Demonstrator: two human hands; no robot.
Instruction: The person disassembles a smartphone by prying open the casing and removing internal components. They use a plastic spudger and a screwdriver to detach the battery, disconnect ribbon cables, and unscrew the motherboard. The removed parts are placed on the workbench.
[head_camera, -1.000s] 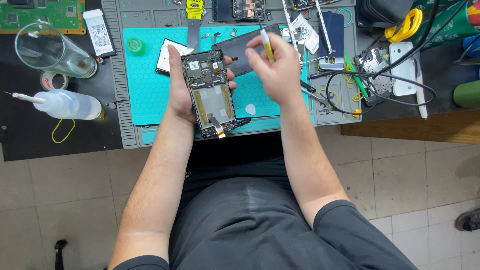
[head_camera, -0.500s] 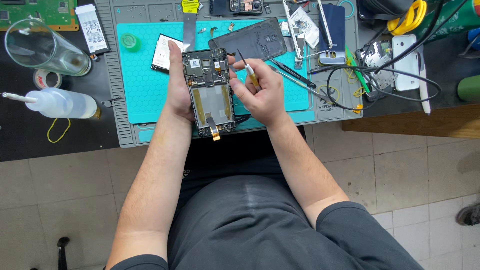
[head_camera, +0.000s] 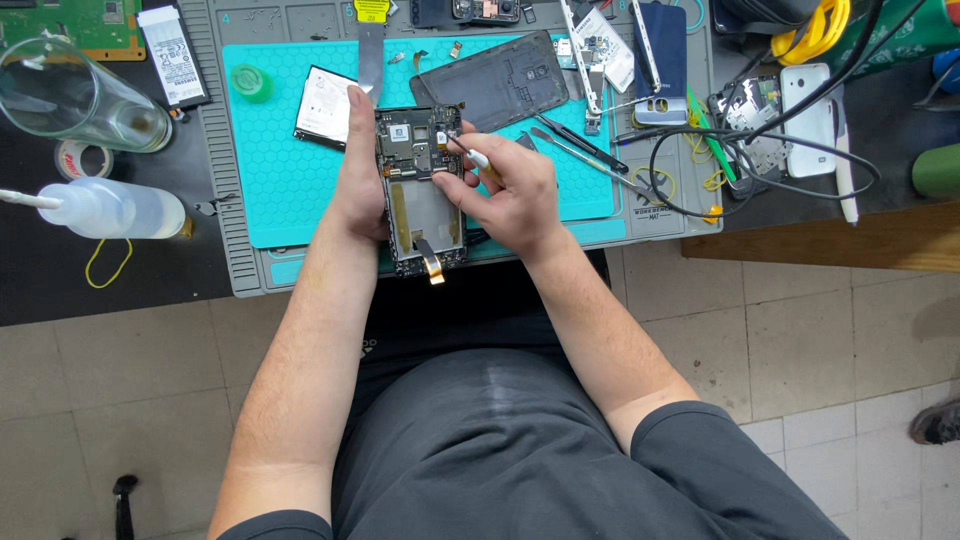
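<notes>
The opened phone (head_camera: 420, 190) shows a matt green circuit board above a dull grey metal plate, with a glossy amber flex ribbon at its lower end. The tool (head_camera: 478, 163) has a thin shiny metal tip and a yellowish plastic handle. The teal mat (head_camera: 270, 180) looks like soft rubber, matt, stamped with a fine honeycomb texture, set in a grey ribbed tray (head_camera: 215, 150). The back cover (head_camera: 510, 80) is dark matt plastic. The tweezers (head_camera: 585, 150) are black and smooth. The tumbler (head_camera: 70, 95) is clear glossy glass; the squeeze bottle (head_camera: 110, 210) is cloudy soft plastic. The counter (head_camera: 830, 235) edge is bare wood. The floor (head_camera: 830, 340) is dull, speckled tile. The shorts (head_camera: 500, 450) are matt grey cloth.
</notes>
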